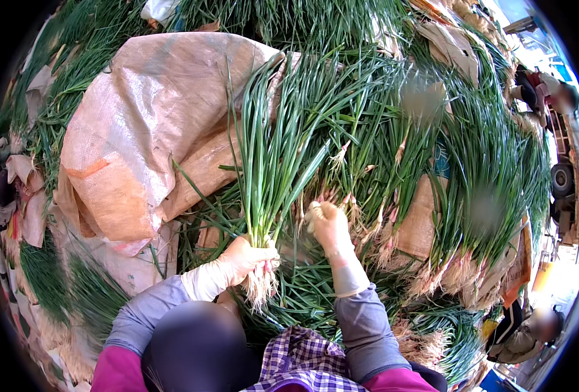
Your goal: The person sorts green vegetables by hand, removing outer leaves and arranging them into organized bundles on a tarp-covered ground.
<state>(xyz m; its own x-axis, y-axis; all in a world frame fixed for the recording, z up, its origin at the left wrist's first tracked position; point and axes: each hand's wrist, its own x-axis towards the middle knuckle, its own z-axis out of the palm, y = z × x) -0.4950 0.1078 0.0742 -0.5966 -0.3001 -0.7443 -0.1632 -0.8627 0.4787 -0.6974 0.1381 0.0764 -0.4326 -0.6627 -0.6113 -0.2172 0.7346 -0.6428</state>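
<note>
My left hand (pixel 242 257), in a pale glove, is closed around the lower stems of a bunch of green garlic (pixel 263 163). The bunch stands nearly upright, long green leaves away from me, pinkish bulbs and pale roots hanging below my fist. To the right, my gloved right hand (pixel 328 227) has its fingers curled together. It is beside the bulb ends of a loose pile of green garlic (pixel 355 144); whether anything is pinched in its fingers cannot be made out. Loose leaves (pixel 302 294) lie beneath and between both hands.
A large tan woven sack (pixel 152 124) lies crumpled at the left. More green garlic with rooty ends (pixel 459 268) is heaped at the right, near another woven sack piece (pixel 417 222). People (pixel 528 330) and a vehicle wheel (pixel 562 179) show at the right edge.
</note>
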